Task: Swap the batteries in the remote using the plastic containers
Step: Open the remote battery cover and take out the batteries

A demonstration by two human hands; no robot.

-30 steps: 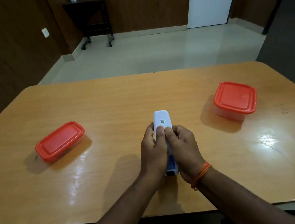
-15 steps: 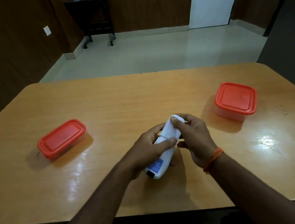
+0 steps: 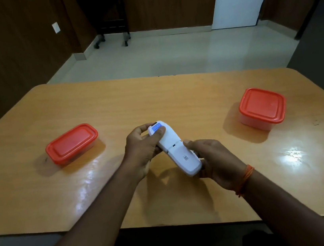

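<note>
Together, left hand (image 3: 142,146) and right hand (image 3: 214,160) clasp the white remote (image 3: 174,149) (back upward), both grips curled round it.

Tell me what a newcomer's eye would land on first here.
The white remote stands out, held back side up over the middle of the table, the left hand gripping its far end and the right hand its near end. Next come a long red-lidded box on the table's left and a squarer red-lidded box on its right, both shut.

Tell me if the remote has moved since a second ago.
Yes. The remote has turned end for end: its blue-labelled end, earlier the near end, is now the far end, angled toward the left container.
</note>
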